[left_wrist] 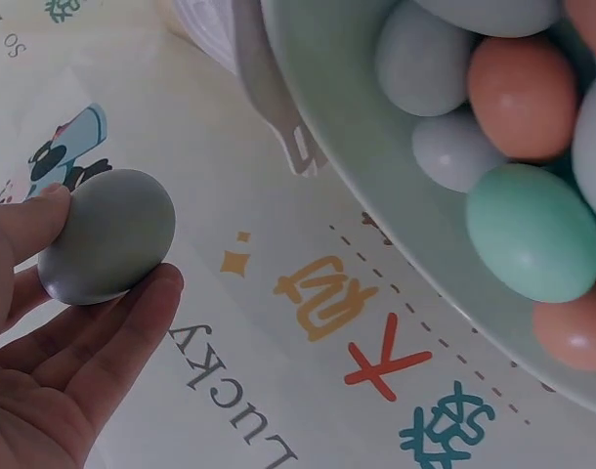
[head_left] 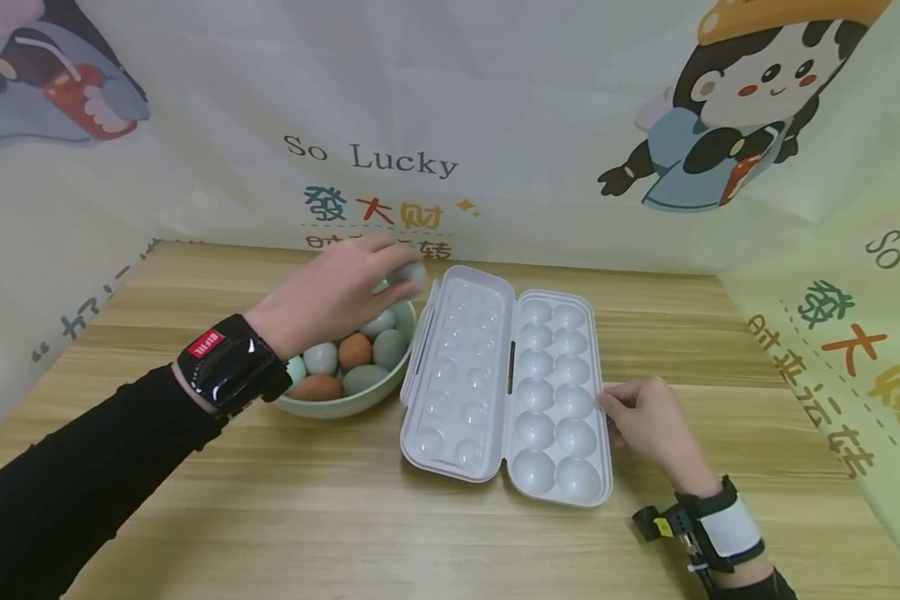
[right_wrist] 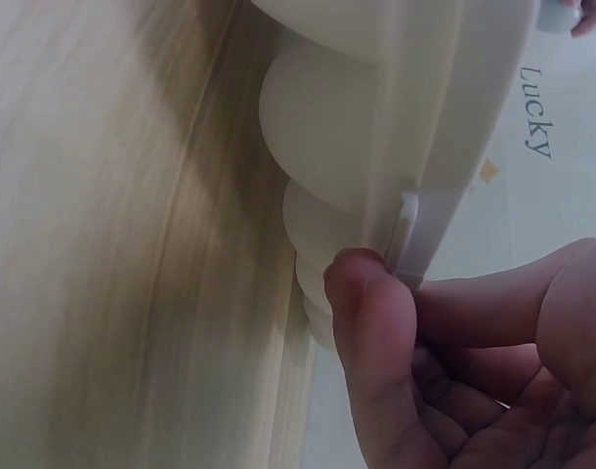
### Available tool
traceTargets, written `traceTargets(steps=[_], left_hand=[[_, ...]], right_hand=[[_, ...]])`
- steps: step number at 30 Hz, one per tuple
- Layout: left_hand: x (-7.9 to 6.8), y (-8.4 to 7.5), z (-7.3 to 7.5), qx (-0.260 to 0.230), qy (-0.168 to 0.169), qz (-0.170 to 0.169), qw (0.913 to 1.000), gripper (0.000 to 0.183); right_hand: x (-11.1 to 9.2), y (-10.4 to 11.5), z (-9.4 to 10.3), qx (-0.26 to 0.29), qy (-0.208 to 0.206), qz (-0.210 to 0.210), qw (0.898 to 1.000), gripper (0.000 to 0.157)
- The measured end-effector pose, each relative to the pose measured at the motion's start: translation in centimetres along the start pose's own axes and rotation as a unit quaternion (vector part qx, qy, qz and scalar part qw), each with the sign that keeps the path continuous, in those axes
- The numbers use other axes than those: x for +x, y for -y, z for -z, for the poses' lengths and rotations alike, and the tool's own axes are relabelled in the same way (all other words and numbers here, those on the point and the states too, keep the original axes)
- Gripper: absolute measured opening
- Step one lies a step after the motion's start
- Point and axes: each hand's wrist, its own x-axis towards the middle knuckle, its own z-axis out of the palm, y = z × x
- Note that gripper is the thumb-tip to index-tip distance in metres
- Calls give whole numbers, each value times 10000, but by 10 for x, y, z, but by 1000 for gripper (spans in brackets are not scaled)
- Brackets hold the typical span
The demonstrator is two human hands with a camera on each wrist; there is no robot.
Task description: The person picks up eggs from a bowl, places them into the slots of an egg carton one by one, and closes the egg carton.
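Note:
My left hand (head_left: 341, 287) pinches a grey-green egg (left_wrist: 112, 234) between thumb and fingers, raised over the far side of a pale green bowl (head_left: 345, 408). Brown, pale blue and green eggs fill that bowl. Right of it lies a white plastic egg carton (head_left: 558, 400), opened flat, its lid (head_left: 461, 375) on the bowl's side. The carton's two rows of round hollows hold no eggs. At the carton's right edge, my right hand (head_left: 652, 421) pinches the rim by its small tab (right_wrist: 404, 230) between thumb and forefinger.
Everything stands on a light wood-grain table (head_left: 307, 517). A printed white cloth (head_left: 495, 100) with cartoon figures and lettering hangs behind the table and along both sides. The carton's lid edge sits close against the bowl.

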Motion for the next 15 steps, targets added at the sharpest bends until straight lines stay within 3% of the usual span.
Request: traceTargets(steps=[7, 15], left_hand=[[21, -3, -7, -185, 84, -164, 9997, 30], [45, -4, -16, -258, 658, 174, 9973, 30]], right_hand=[[0, -2, -1, 9, -41, 44, 10000, 18], [1, -2, -1, -1, -91, 131, 9999, 18]])
